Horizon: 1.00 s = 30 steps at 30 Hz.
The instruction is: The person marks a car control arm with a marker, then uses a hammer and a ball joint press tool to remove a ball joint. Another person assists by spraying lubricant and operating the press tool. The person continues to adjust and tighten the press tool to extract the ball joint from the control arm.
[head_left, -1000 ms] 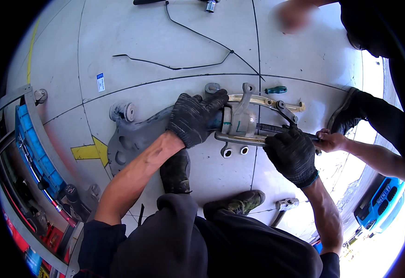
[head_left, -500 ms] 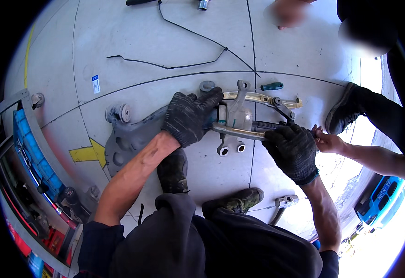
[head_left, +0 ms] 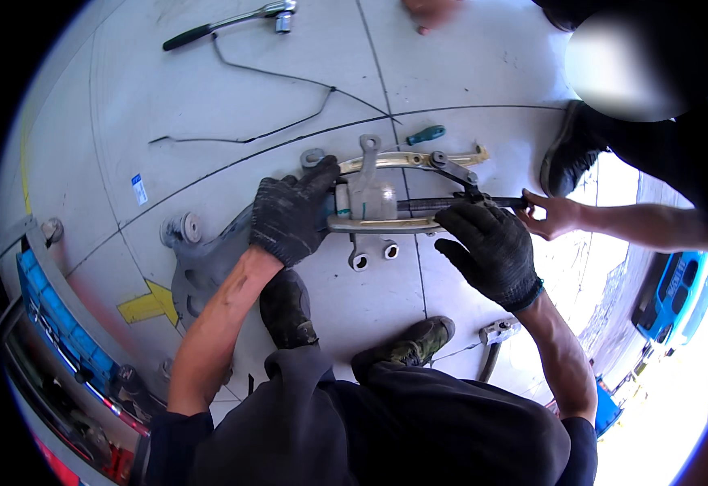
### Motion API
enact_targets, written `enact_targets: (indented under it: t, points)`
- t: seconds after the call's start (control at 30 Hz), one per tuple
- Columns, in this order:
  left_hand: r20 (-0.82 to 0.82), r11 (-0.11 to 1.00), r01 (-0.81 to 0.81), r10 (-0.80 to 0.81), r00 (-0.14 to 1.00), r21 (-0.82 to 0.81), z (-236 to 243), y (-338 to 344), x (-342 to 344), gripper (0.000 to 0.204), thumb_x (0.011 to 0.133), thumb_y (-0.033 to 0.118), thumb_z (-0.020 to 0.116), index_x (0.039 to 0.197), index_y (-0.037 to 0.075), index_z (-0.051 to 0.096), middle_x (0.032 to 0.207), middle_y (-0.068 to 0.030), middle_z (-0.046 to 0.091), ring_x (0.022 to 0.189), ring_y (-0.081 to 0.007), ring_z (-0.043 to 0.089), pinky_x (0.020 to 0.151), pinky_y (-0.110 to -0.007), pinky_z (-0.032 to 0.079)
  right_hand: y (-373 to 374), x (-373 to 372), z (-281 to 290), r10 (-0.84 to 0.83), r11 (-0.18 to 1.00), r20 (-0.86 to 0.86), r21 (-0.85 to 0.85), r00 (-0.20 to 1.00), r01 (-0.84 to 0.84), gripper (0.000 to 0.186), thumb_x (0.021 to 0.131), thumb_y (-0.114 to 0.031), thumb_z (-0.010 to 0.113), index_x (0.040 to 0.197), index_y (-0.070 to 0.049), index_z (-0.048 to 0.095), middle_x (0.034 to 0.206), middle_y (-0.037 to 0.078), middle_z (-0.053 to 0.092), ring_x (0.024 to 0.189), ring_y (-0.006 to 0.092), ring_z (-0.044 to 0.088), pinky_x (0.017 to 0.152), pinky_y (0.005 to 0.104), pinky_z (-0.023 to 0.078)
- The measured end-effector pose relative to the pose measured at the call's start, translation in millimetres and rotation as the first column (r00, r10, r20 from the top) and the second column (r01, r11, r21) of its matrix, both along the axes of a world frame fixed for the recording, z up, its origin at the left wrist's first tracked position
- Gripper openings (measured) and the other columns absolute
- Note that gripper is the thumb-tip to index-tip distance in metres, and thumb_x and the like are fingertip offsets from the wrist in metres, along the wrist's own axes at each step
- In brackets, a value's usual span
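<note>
My left hand (head_left: 287, 212), in a black glove, grips the left end of a puller (head_left: 384, 224) with long pale metal arms around a grey metal joint (head_left: 376, 198), beside a large grey bracket (head_left: 188, 281). My right hand (head_left: 490, 255), also gloved, is over the puller's right part, fingers apart, fingertips near or on the lower arm; contact is unclear. A threaded dark rod (head_left: 418, 205) runs right from the joint to a co-worker's bare hand (head_left: 556, 219), which holds its end.
A ratchet (head_left: 228, 24), thin black line (head_left: 289, 121), green-handled screwdriver (head_left: 427, 134) and hammer-like tool (head_left: 499, 334) lie on the tiled floor. A metal cart (head_left: 46, 308) stands left. Co-worker's shoe (head_left: 563, 158) is at right; a blue car (head_left: 673, 287) is beyond.
The view has shifted, putting the work further left in the picture. My right hand's fingers have loosened and spread from their closed grip on the puller. The co-worker's hand remains at the rod's end.
</note>
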State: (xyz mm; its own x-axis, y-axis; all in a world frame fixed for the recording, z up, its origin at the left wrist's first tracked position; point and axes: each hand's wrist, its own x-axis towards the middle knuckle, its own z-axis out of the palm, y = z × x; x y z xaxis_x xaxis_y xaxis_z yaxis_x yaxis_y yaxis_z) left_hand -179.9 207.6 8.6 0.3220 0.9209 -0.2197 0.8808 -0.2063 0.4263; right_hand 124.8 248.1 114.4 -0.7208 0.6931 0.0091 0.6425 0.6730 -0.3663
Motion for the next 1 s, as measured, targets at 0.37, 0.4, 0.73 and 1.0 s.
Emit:
enact_targets:
  t: [0.37,0.4,0.73,1.0]
  points:
    - [0.081,0.994,0.03,-0.039,0.996,0.108,4,6,10,0.101,0.059,0.025,0.092,0.149,0.005,0.05,0.119,-0.0126,0.074,0.089,-0.0335,0.071,0.079,-0.045,0.052,-92,143,-75,-0.997,0.065,-0.042,-0.869,0.057,0.49,0.044,0.107,-0.037,0.059,0.129,0.001,0.063,0.109,0.01,0.072,0.08,0.0141,0.063,0.07,0.0276,0.052]
    - [0.086,0.991,0.032,-0.043,0.995,0.13,6,7,10,0.102,0.059,0.026,0.093,0.149,0.005,0.05,0.116,-0.0122,0.075,0.087,-0.0333,0.071,0.078,-0.045,0.052,-85,140,-83,-0.999,0.007,-0.023,-0.92,-0.037,0.391,0.048,0.106,-0.037,0.06,0.136,0.001,0.06,0.117,0.011,0.071,0.085,0.0142,0.064,0.073,0.0278,0.052]
    - [0.126,1.0,-0.004,0.003,0.992,0.007,-5,9,17,0.093,0.065,0.02,0.089,0.148,0.001,0.05,0.093,-0.02,0.076,0.084,-0.0377,0.076,0.077,-0.041,0.06,-43,128,-143,-0.971,0.187,-0.176,-0.981,-0.16,-0.059,0.05,0.107,-0.022,0.058,0.154,-0.006,0.047,0.151,0.009,0.057,0.131,0.0162,0.056,0.105,0.0274,0.047]
    - [0.095,1.0,0.009,-0.006,0.995,-0.026,-2,13,20,0.096,0.067,0.021,0.089,0.151,0.0,0.047,0.093,-0.0199,0.077,0.084,-0.0347,0.077,0.076,-0.041,0.06,-45,114,-147,-0.946,0.103,-0.027,-0.97,-0.322,-0.22,0.057,0.106,-0.019,0.06,0.158,-0.005,0.039,0.149,0.009,0.058,0.11,0.0137,0.064,0.094,0.0275,0.055]
